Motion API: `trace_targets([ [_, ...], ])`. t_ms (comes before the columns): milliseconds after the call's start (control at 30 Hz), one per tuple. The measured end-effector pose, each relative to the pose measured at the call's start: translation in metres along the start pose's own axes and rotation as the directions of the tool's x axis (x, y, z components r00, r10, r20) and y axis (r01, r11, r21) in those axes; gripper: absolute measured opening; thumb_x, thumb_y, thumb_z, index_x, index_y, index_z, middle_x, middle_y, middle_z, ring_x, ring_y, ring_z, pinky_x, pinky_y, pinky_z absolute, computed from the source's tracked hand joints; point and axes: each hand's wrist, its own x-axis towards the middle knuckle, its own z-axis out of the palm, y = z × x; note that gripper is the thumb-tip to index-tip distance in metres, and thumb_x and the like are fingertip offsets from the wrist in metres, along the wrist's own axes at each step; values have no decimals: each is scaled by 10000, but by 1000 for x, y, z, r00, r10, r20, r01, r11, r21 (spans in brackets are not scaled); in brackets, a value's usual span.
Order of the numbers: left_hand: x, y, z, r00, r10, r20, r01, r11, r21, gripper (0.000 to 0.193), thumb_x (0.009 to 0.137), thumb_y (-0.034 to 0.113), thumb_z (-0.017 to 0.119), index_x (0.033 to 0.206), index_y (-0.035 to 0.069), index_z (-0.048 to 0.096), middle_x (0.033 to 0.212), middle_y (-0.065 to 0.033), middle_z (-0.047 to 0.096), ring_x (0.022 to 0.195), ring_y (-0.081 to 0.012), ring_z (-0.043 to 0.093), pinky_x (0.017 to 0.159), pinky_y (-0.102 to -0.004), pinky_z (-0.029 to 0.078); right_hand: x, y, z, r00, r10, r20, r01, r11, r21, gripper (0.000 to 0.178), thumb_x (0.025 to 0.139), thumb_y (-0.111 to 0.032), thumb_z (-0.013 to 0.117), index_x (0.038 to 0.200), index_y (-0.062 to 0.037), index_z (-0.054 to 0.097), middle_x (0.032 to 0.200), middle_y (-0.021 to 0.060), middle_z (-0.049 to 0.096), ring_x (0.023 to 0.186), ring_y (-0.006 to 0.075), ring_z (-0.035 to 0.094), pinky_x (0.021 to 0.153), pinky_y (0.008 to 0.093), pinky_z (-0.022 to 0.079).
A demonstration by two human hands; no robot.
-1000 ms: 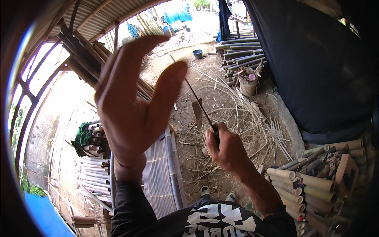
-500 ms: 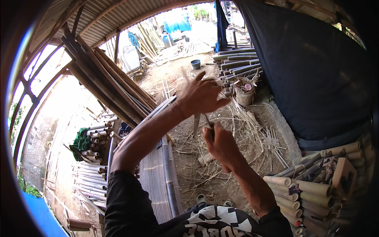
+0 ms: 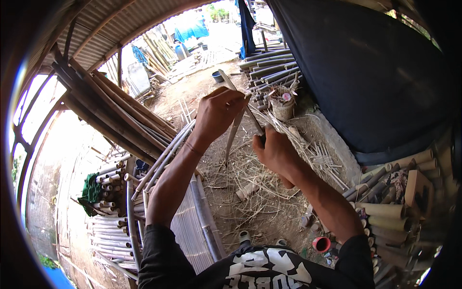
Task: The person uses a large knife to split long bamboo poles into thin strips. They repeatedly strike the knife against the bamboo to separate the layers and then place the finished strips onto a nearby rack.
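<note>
bamboo strip [image 3: 234, 126] | pale, thin, steeply tilted (upper end pinched) | knife blade [image 3: 253, 119] against it

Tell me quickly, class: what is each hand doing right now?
Left hand: closed, pinching the upper part of a thin bamboo strip.
Right hand: closed in a fist grip around a knife, blade against the strip.

Bright daylight from upper left, glare there; fisheye-bent, dark rim.
</note>
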Motion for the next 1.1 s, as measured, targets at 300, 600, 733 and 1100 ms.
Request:
trace_targets([
  [300, 7, -24, -24, 997, 72, -40, -76, 991, -108, 89, 837, 43, 705, 920, 13, 712, 848, -79, 691, 741, -152, 695, 653, -265, 540, 30, 20, 80, 997, -51, -63, 56, 996, 67, 379, 991, -305, 468, 940, 70, 500, 649, 205, 638, 544, 304, 663, 466, 396, 542],
  [600, -67, -57, -84, 900, -392, -193, 272, 848, -454, 252, 783, -62, 743, 1006, -16, 637, 935, -52, 654, 918, -119, 641, 755, -239, 541, 27, -58, 149, 992, -61, 108, 26, 953, 301, 321, 900, -232, 638, 998, 48, 516, 689, 217, 647, 620, 346, 681, 564, 398, 559],
  [733, -98, -63, -103, 862, -345, -372, 161, 882, -444, 156, 786, -104, 706, 898, -14, 645, 894, -53, 635, 798, -92, 603, 701, -208, 495, 13, -81, 185, 986, -108, 123, 29, 858, 513, 275, 891, -180, 627, 1019, 36, 515, 734, 200, 657, 665, 320, 696, 606, 392, 560],
  [1100, -129, -85, -111, 790, -344, -507, 62, 868, -492, 188, 764, -63, 742, 788, 10, 570, 778, -41, 564, 664, -59, 495, 557, -188, 387, 9, -95, 198, 965, -219, 145, 128, 873, 471, 267, 899, -215, 633, 990, 20, 540, 743, 172, 639, 662, 273, 666, 642, 406, 542],
])
